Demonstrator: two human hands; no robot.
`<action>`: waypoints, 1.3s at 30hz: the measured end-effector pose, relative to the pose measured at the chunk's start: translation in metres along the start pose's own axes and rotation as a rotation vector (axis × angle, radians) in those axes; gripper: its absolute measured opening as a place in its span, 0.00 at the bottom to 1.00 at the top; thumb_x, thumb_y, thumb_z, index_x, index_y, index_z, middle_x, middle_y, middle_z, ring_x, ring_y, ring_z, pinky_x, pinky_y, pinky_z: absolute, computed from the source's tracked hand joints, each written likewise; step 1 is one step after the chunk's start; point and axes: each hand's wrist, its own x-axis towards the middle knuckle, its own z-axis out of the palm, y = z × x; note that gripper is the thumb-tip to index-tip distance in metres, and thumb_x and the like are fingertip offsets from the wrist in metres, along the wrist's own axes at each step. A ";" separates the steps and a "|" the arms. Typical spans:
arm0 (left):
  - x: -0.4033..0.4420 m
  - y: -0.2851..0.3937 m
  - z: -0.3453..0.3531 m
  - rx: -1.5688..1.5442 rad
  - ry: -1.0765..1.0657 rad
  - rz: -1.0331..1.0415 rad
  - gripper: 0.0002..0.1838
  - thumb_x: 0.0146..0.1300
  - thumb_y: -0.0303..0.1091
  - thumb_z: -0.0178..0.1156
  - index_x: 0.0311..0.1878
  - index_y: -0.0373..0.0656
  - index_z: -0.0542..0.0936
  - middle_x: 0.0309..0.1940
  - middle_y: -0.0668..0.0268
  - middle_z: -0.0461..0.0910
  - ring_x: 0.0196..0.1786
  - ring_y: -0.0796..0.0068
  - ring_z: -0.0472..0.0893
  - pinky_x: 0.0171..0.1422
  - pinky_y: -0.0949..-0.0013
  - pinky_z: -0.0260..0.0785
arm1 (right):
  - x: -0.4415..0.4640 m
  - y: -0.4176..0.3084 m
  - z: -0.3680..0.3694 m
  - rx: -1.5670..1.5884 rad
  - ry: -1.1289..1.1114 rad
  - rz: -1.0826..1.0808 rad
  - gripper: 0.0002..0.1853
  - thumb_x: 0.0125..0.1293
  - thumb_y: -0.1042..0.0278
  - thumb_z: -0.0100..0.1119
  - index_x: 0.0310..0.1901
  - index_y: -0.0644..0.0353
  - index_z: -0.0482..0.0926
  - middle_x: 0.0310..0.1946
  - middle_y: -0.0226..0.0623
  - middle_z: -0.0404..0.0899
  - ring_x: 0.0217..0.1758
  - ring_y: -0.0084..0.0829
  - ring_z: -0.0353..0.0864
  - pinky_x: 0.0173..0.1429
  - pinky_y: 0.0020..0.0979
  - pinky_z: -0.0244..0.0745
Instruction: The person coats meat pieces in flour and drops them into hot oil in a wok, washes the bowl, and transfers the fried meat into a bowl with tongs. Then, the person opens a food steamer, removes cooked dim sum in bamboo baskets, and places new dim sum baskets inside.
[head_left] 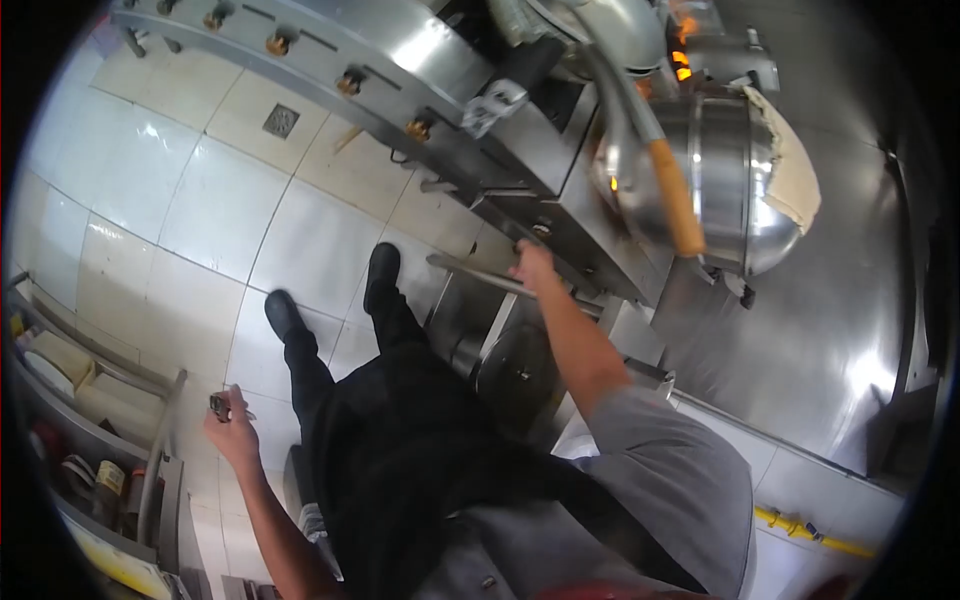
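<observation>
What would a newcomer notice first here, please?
Probably the large, shiny steel pot at upper right, with a beige cloth-like covering; a wooden-handled metal tool overlaps it in view. Near the top, orange light glows; at lower left, the left hand holds a small dark object.

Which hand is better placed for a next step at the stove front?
Probably the right hand: it is beside the stove front, while the left hand is away from it and appears to hold a small dark object.
</observation>
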 end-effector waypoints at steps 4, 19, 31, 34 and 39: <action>0.002 -0.062 0.010 -0.043 -0.045 0.003 0.18 0.69 0.41 0.66 0.31 0.35 0.77 0.22 0.66 0.76 0.24 0.77 0.73 0.29 0.70 0.66 | -0.008 -0.007 -0.012 -0.430 -0.340 -0.135 0.19 0.68 0.56 0.61 0.51 0.63 0.78 0.49 0.40 0.77 0.33 0.33 0.82 0.41 0.37 0.81; -0.042 0.265 0.024 -0.147 -0.073 0.392 0.19 0.70 0.35 0.63 0.23 0.41 0.70 0.13 0.71 0.67 0.17 0.81 0.65 0.22 0.71 0.55 | -0.068 -0.383 -0.510 -0.339 0.849 -0.746 0.38 0.63 0.35 0.54 0.61 0.64 0.78 0.62 0.51 0.77 0.66 0.46 0.76 0.69 0.42 0.69; -0.128 0.509 0.079 -0.409 -0.216 1.011 0.13 0.71 0.33 0.63 0.31 0.39 0.74 0.21 0.68 0.72 0.24 0.82 0.69 0.29 0.74 0.61 | -0.019 -0.386 -0.637 -0.126 0.601 -0.953 0.37 0.61 0.33 0.59 0.45 0.70 0.86 0.41 0.55 0.87 0.49 0.44 0.87 0.53 0.41 0.78; -0.157 0.572 0.118 -0.655 -0.420 1.133 0.11 0.71 0.31 0.60 0.31 0.40 0.72 0.23 0.68 0.71 0.25 0.81 0.68 0.31 0.72 0.62 | -0.015 -0.360 -0.739 0.093 0.726 -0.992 0.39 0.64 0.32 0.58 0.47 0.72 0.85 0.40 0.48 0.87 0.46 0.32 0.84 0.52 0.36 0.77; -0.239 0.700 0.213 -0.883 -0.999 1.018 0.14 0.69 0.33 0.59 0.28 0.44 0.68 0.20 0.69 0.65 0.24 0.76 0.66 0.34 0.67 0.66 | -0.053 -0.305 -0.808 0.411 0.820 -0.847 0.34 0.72 0.37 0.48 0.56 0.65 0.81 0.47 0.51 0.86 0.50 0.32 0.83 0.56 0.36 0.74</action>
